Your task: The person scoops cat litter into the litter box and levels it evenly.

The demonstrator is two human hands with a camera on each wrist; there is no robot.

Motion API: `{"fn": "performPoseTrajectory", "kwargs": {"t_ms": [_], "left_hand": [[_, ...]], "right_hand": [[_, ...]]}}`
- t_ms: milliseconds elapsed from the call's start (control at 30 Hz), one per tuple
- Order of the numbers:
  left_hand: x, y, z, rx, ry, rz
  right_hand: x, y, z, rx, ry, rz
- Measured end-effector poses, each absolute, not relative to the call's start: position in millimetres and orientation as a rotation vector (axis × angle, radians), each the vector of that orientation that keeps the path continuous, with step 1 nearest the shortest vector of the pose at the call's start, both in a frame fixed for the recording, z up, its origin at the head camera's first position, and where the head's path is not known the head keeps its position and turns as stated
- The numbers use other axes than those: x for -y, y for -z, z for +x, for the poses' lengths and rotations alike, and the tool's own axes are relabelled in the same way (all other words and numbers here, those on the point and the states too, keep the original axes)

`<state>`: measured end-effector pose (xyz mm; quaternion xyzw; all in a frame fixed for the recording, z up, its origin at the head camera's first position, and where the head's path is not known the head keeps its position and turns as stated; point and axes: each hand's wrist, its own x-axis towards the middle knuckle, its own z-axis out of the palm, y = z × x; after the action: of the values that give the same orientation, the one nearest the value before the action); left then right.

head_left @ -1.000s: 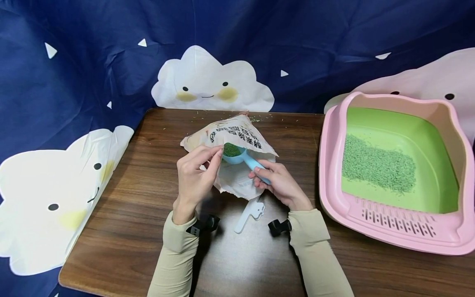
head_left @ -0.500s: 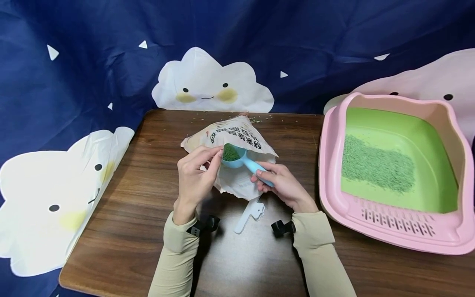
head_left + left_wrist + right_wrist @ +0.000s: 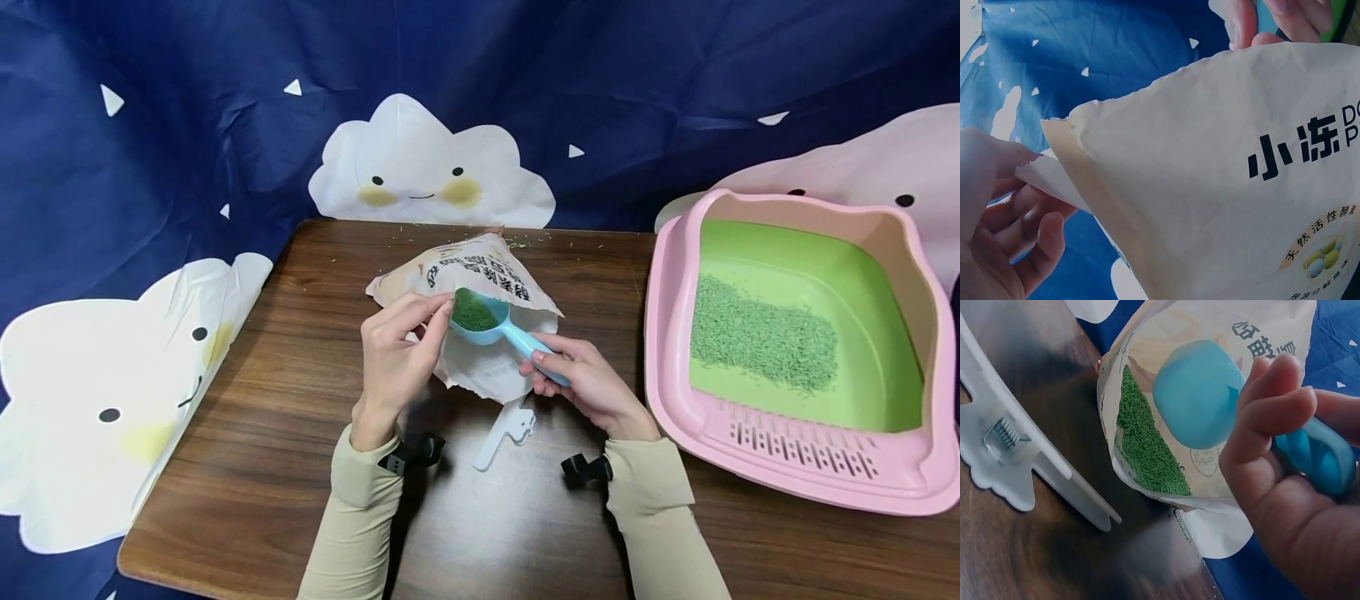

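In the head view my right hand [image 3: 581, 377] grips the handle of a light blue scoop [image 3: 486, 336] heaped with green litter pellets [image 3: 472, 312]. The scoop's bowl is at the mouth of a white paper litter bag [image 3: 487, 371] printed with black characters. My left hand [image 3: 401, 354] pinches the bag's torn edge between thumb and fingers, holding the mouth apart. More green pellets [image 3: 1144, 437] lie inside the bag, as the right wrist view shows; the scoop's underside [image 3: 1194, 394] faces that camera. The left wrist view has the bag's printed side [image 3: 1197, 156] up close.
A pink litter box [image 3: 795, 454] with a green base, partly covered in green pellets, stands at the right. Just in front of the bag lies a white sealing clip [image 3: 498, 437] with a spring. Stray pellets dot the far table edge [image 3: 420, 227].
My right hand has drawn the scoop back and to the right, so more of its pellet-filled bowl shows outside the bag. The left hand stays in place at the bag's edge.
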<state>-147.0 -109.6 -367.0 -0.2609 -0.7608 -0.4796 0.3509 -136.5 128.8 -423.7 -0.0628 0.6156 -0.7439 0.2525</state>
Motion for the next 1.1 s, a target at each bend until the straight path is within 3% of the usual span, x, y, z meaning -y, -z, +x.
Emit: {"fn": "performPoseTrajectory", "kwargs": {"t_ms": [1100], "left_hand": [[109,368,-147,1.963,1.255,-0.671]], "right_hand": [[-193,392,-112,-1.797,1.872,-0.509]]}}
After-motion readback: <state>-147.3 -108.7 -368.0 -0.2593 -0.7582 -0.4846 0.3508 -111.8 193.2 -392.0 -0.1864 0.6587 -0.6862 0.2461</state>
